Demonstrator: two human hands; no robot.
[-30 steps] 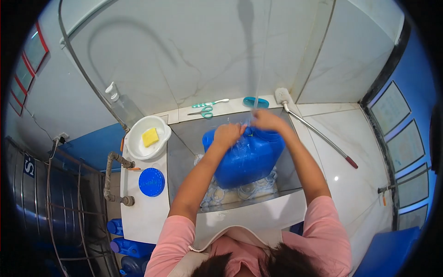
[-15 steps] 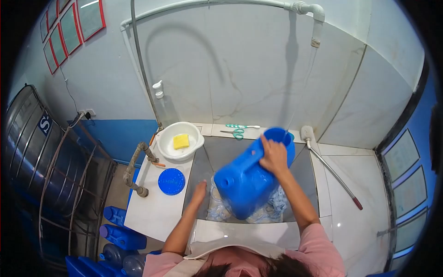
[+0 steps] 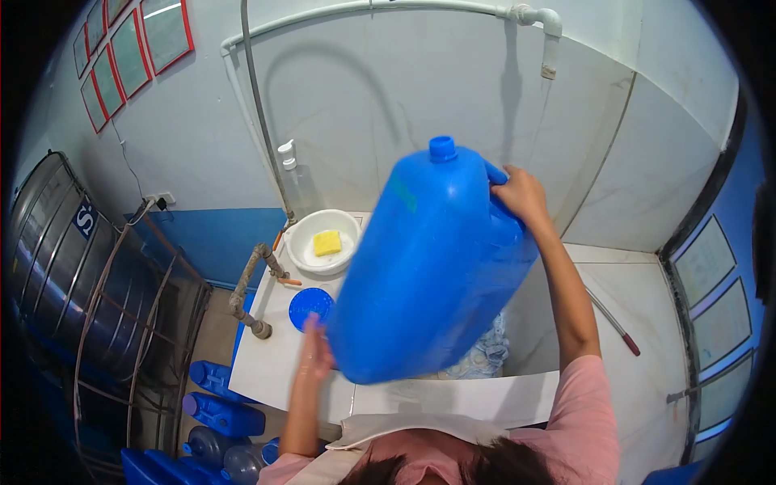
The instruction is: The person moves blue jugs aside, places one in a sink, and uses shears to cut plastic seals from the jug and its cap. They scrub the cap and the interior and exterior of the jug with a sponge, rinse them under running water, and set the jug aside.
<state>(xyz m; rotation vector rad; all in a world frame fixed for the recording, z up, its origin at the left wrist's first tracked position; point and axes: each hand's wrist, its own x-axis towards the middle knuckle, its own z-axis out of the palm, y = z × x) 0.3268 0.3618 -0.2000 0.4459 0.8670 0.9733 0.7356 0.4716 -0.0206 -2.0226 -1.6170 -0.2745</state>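
A large blue water jug [image 3: 428,275] is raised over the sink [image 3: 529,331], its small spout upward and its broad body tilted toward me. My right hand [image 3: 521,194] is closed around the jug's handle at the upper right. By the lower left corner of the jug is my left hand [image 3: 316,349], palm toward it, fingers apart and slightly blurred. A round blue lid [image 3: 311,309] lies on the white counter just beyond that hand. Below the jug, crumpled bluish-white material [image 3: 485,353] shows in the sink; the rest of it is hidden.
A white basin [image 3: 301,249] with a yellow sponge [image 3: 326,242] stands at the back left, beside a rusty pipe [image 3: 239,295]. Water runs from a white wall pipe [image 3: 550,61]. A long-handled brush [image 3: 613,322] rests at right. Several blue jugs [image 3: 226,414] crowd the floor at left.
The blue jug has been lifted out of the sink toward me and turned, its spout now upward. My left hand has moved left and down, to beside the jug's lower corner.
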